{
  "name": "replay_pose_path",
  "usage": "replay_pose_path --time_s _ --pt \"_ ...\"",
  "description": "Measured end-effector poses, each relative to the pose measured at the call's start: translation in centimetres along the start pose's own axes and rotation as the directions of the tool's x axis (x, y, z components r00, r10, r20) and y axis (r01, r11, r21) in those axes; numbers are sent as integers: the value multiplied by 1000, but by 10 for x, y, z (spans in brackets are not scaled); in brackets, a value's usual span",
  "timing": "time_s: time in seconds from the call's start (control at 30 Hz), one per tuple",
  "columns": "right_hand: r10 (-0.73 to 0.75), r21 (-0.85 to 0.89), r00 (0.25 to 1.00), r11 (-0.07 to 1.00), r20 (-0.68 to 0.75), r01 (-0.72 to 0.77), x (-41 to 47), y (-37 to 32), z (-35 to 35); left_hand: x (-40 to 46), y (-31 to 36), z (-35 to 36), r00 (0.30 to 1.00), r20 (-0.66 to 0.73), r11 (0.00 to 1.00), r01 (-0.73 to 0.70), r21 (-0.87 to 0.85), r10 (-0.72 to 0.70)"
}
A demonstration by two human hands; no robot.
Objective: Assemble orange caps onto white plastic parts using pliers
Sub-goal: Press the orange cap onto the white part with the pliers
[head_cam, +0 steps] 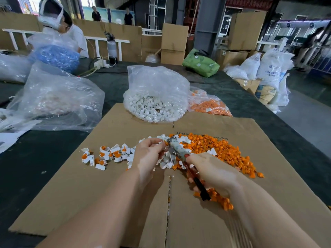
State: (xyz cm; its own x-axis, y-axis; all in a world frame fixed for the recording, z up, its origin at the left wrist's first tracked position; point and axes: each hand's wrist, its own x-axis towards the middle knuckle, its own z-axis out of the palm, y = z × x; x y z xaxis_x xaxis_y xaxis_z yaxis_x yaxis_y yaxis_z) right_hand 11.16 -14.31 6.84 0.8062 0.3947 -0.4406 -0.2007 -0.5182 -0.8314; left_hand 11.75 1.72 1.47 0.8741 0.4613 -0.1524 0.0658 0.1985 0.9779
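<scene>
Left hand (149, 154) pinches small white part (162, 143) with orange cap at plier tips. Right hand (213, 171) wrapped round pliers (180, 154) handles. Hands close together over cardboard (89, 194). Step looks like pressing cap on. Next, probably squeeze, then drop piece on finished pile (105, 155) at left.

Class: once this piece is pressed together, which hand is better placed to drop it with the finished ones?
Left, probably. The left hand pinches the piece, and the finished pieces lie on its side; the right hand grips the pliers.
</scene>
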Motion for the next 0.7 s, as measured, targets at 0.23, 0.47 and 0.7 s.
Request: replay_pose_path --time_s 0.23,0.47,0.7 --pt "34 37 997 999 73 -37 1 -1 4 5 -2 -3 998 -59 998 30 47 -27" --pt "12 38 996 999 84 -15 0 -1 7 7 -5 -4 997 -56 999 50 22 -48" --pt "-164 -194 986 969 -39 154 1 8 12 6 -11 -3 997 -63 999 52 -10 -53"
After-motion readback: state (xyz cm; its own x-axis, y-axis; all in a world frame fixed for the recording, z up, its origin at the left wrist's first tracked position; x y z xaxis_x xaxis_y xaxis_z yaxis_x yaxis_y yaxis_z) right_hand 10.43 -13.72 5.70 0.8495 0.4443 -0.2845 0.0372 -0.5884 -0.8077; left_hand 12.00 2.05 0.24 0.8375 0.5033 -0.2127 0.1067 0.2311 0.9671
